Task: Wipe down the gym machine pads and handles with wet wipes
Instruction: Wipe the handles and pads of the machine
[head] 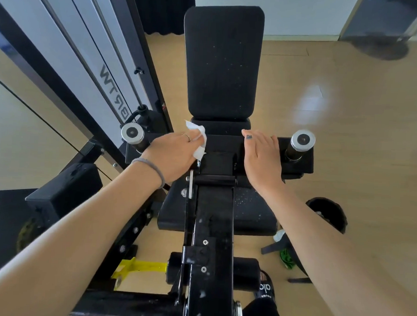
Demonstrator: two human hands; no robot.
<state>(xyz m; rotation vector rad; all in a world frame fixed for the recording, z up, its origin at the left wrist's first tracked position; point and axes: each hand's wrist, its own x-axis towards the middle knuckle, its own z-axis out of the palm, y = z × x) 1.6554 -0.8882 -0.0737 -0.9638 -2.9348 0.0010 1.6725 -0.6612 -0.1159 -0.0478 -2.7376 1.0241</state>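
I am looking down into a small gym room. A black weight machine fills the middle, with a padded backrest (222, 62) at the far end, chrome-capped weight pegs (302, 139) either side, a cable column (91, 62) on the left, and pale wood flooring (349, 117).

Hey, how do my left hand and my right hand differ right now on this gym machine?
The left hand holds a crumpled white wet wipe; the right hand holds nothing. The left hand's fingers curl round the wipe, while the right hand's lie fairly straight on the black crossbar. The left wrist wears a grey band and a finger ring; the right shows neither. Both reach forward below the back pad.
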